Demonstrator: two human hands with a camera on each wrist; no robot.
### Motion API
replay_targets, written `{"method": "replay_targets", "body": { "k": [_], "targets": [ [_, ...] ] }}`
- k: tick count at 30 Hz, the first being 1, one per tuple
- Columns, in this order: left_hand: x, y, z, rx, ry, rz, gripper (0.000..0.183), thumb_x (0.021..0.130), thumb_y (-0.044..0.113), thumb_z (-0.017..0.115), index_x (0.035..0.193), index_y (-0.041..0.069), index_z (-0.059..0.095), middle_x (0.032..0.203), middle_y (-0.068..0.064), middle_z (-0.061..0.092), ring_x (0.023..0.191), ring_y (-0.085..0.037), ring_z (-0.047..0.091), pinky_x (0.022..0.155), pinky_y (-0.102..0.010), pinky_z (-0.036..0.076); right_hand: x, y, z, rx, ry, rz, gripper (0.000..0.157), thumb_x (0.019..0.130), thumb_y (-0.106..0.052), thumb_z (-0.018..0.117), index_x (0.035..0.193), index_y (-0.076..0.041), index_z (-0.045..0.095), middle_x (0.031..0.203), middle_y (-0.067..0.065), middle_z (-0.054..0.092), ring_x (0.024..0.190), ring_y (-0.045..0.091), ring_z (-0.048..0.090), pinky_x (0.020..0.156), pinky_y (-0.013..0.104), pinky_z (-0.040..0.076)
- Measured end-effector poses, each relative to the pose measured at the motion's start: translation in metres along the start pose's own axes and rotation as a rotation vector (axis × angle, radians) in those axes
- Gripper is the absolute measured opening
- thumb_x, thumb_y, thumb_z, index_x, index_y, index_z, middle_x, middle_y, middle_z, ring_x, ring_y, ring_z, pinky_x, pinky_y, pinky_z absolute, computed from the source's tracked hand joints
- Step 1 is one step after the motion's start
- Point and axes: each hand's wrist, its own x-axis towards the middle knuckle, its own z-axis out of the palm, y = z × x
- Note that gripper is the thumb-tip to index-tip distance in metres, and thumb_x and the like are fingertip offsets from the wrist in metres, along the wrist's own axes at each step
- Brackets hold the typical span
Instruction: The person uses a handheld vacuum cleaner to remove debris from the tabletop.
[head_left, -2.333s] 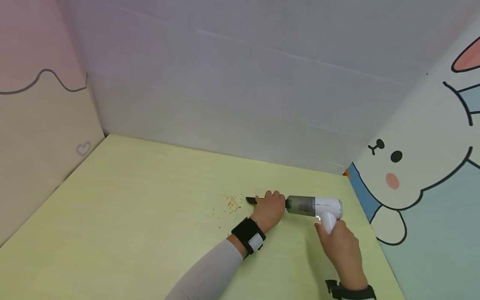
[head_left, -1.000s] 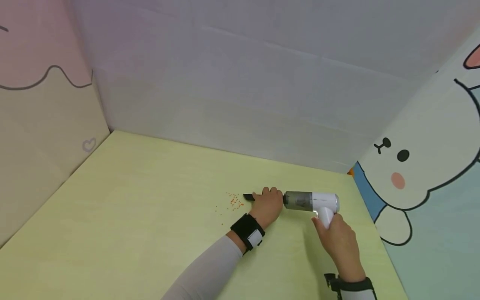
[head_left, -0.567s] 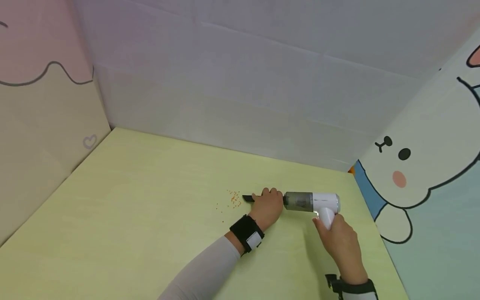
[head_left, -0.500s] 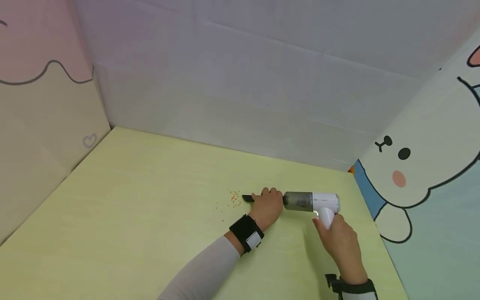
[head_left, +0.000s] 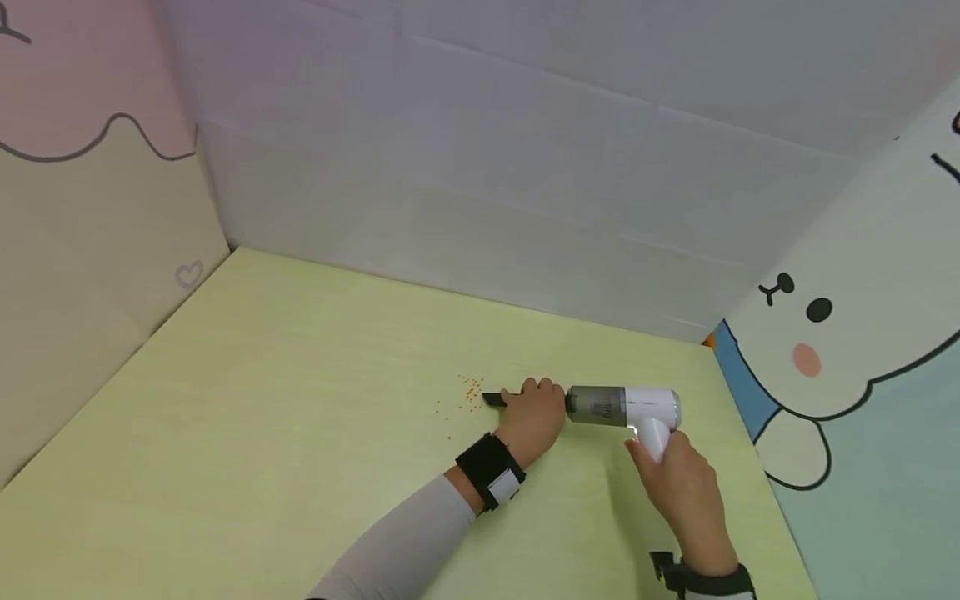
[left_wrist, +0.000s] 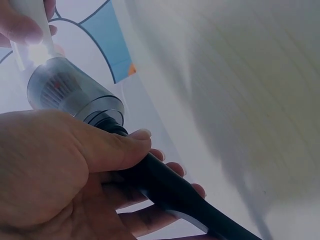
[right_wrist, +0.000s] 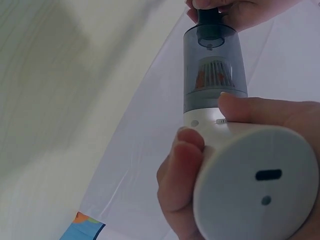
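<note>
A white handheld vacuum cleaner (head_left: 651, 407) with a smoky clear dust cup (right_wrist: 215, 70) is held level over the table. Its handle (head_left: 654, 437) sits in my right hand (head_left: 686, 487), thumb near the switch in the right wrist view. My left hand (head_left: 534, 421) grips the black crevice nozzle (left_wrist: 170, 187), thumb on one side and fingers around the other. The nozzle tip (head_left: 492, 400) points left, beside scattered orange crumbs (head_left: 471, 389) on the table. Orange bits show inside the dust cup. A light glows near the handle (left_wrist: 27, 30) in the left wrist view.
The pale yellow table (head_left: 300, 375) meets a plain whitish wall (head_left: 487, 167) at the back. A beige and pink panel (head_left: 90, 250) rises at the left, and a panel with a cartoon animal (head_left: 847, 350) at the right.
The orange crumbs have thinned, mostly near the nozzle tip, which has crept left over their near side. Both hands keep their grip. The head view has shifted slightly.
</note>
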Motion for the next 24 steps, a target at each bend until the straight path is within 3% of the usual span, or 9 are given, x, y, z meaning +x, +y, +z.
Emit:
{"method": "replay_targets", "body": {
  "k": [9,16,24],
  "targets": [
    [-0.005,0.002,0.003,0.080,0.085,0.000,0.019,0.094,0.021,0.051,0.102,0.009,0.065,0.087,-0.007,0.061,0.080,-0.024,0.059,0.067,-0.045,0.057,-0.003,0.001,-0.002,0.002,0.000,-0.033,0.069,0.085,-0.049,0.057,0.106,0.015,0.043,0.080,0.023,0.055,0.060,0.025,0.052,0.044,0.035,0.046],
    [-0.008,0.002,0.003,0.067,0.040,0.001,0.019,0.095,0.020,0.051,0.104,0.009,0.063,0.088,-0.007,0.060,0.082,-0.025,0.058,0.067,-0.046,0.057,-0.006,0.001,-0.001,0.007,0.003,-0.054,0.067,0.085,-0.050,0.057,0.104,0.014,0.044,0.077,0.021,0.056,0.057,0.024,0.051,0.043,0.034,0.045],
    [-0.013,0.000,0.001,0.074,0.069,0.003,0.019,0.094,0.021,0.051,0.099,0.009,0.065,0.084,-0.007,0.060,0.078,-0.024,0.059,0.064,-0.046,0.057,-0.009,0.002,0.002,0.006,-0.016,-0.055,0.067,0.085,-0.051,0.056,0.103,0.012,0.045,0.076,0.018,0.056,0.057,0.023,0.051,0.043,0.034,0.044]
  ]
}}
